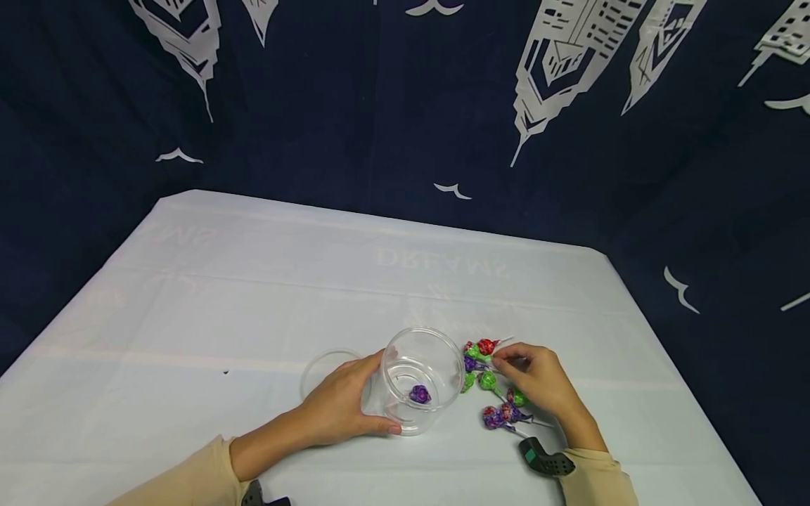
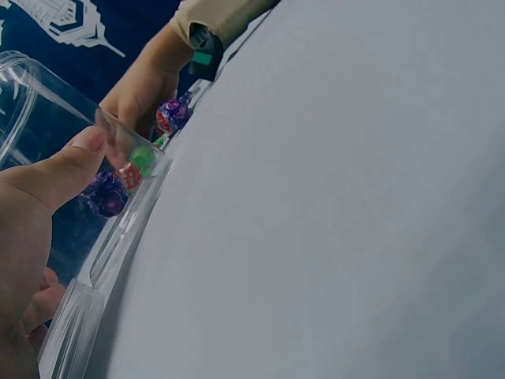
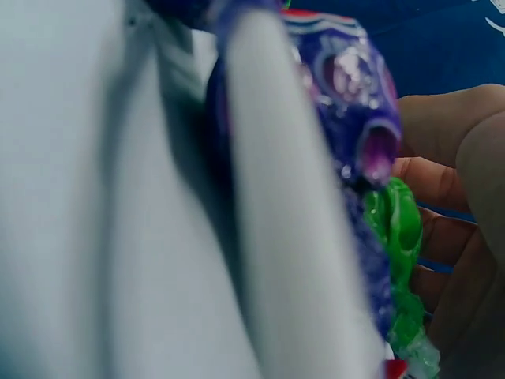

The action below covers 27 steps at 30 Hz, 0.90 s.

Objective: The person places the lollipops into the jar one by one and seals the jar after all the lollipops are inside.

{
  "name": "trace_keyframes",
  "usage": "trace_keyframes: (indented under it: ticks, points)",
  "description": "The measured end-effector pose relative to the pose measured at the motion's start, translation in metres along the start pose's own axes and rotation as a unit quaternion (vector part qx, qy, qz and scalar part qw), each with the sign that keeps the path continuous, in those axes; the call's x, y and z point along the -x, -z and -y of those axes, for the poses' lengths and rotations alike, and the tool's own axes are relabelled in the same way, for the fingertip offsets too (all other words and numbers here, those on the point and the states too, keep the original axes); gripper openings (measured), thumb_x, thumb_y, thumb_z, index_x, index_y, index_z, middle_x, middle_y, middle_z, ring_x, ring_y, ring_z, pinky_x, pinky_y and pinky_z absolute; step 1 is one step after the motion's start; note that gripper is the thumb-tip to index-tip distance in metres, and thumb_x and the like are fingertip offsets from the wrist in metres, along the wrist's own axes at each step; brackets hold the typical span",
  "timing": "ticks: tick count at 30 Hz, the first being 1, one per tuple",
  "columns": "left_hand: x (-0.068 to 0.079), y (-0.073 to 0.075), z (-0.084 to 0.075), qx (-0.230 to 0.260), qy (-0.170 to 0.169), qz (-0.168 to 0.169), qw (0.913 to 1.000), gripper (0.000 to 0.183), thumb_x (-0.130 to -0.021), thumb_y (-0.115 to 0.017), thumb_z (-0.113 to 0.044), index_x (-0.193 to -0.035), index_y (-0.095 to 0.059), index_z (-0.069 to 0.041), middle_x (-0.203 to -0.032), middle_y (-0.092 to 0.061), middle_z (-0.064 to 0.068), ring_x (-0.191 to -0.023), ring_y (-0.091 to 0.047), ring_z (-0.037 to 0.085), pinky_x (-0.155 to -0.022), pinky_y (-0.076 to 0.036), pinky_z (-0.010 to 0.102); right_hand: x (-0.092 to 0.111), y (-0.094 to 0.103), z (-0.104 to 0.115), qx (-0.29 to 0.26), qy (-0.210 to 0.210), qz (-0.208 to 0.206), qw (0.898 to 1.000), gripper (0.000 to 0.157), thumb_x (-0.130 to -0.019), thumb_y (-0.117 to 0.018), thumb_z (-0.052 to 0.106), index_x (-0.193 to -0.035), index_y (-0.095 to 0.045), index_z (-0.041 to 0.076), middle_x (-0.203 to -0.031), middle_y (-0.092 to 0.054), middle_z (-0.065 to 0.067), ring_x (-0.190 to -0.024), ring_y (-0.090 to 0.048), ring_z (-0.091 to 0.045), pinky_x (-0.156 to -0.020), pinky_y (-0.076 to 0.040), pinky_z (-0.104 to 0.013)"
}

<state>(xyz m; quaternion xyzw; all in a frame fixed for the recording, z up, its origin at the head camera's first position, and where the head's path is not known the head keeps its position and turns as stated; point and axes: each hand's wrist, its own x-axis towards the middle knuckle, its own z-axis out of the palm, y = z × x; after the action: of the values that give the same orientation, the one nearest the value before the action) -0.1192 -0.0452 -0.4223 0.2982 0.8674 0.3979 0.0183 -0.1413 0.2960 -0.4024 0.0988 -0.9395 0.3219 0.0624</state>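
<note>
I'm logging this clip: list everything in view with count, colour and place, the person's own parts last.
Clear container: one, transparent, on the table, in the left hand's grip
Lollipop inside: one, purple wrapper, in the container
Loose lollipops: about eight (some overlap), red, green and purple wrappers, right of the container
Round lid-like piece: one, transparent, partly behind the left hand
Speck: one, dark, table's left part
Table: one, white cover, faint lettering
Backdrop: one, navy with white buildings and birds, behind
Wrist devices: two, black, one per wrist
Sleeves: two, beige, forearms
Left hand: one, bare, holding the container
Right hand: one, bare, at the loose lollipops
</note>
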Motion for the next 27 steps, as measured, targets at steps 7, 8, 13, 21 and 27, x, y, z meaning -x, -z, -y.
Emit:
trace_keyframes:
  ticks: [7, 8, 13, 21, 27]
  points:
    - [0.0006, -0.0004, 0.0, 0.0, 0.004, 0.002, 1.0, 0.106, -0.069, -0.084, -0.057, -0.151, -0.038, -0.008, -0.144, -0.052, 0.009, -0.129, -0.049, 0.034, -0.108, -0.039, 0.051, -0.0002, -0.0006, 0.0, 0.011, -0.011, 0.025, 1.0, 0.004, -0.089, -0.073, 0.008, -0.091, -0.074, 0.004, -0.076, -0.065, 0.004, -0.067, -0.053, -0.01, -0.059, -0.046, -0.025]
    - [0.0005, -0.0005, 0.0002, -0.001, 0.003, 0.002, 1.0, 0.106, -0.069, -0.084, -0.057, -0.151, -0.038, -0.008, -0.144, -0.052, 0.009, -0.129, -0.049, 0.034, -0.108, -0.039, 0.05, 0.0, -0.0008, -0.0001, 0.011, -0.011, 0.027, 1.0, 0.004, -0.089, -0.072, 0.008, -0.091, -0.074, 0.004, -0.076, -0.064, 0.004, -0.066, -0.053, -0.009, -0.058, -0.046, -0.025]
    - [0.0006, -0.0011, 0.0007, -0.003, 0.0, 0.0, 1.0, 0.106, -0.068, -0.084, -0.057, -0.151, -0.038, -0.008, -0.144, -0.052, 0.008, -0.129, -0.049, 0.033, -0.108, -0.039, 0.05, 0.0008, -0.0011, -0.0021, 0.007, -0.003, 0.036, 0.999, 0.004, -0.09, -0.071, 0.006, -0.09, -0.073, 0.002, -0.075, -0.064, 0.004, -0.064, -0.052, -0.007, -0.056, -0.046, -0.024]
    - [0.001, -0.0005, -0.0004, -0.005, -0.003, -0.005, 1.0, 0.106, -0.069, -0.085, -0.055, -0.151, -0.038, -0.008, -0.144, -0.052, 0.008, -0.128, -0.05, 0.032, -0.107, -0.04, 0.049, 0.0006, 0.0003, -0.0008, 0.0, -0.003, 0.045, 0.999, 0.004, -0.09, -0.071, 0.007, -0.089, -0.072, 0.003, -0.075, -0.063, 0.004, -0.063, -0.051, -0.006, -0.056, -0.046, -0.023]
    - [0.0009, -0.0006, 0.0005, -0.007, -0.005, -0.004, 1.0, 0.106, -0.069, -0.085, -0.056, -0.151, -0.038, -0.008, -0.145, -0.052, 0.008, -0.129, -0.05, 0.032, -0.108, -0.04, 0.049, 0.0008, 0.0007, -0.0013, -0.007, -0.001, 0.059, 0.998, 0.007, -0.091, -0.07, 0.008, -0.089, -0.071, 0.001, -0.075, -0.063, 0.004, -0.063, -0.051, -0.006, -0.057, -0.046, -0.023]
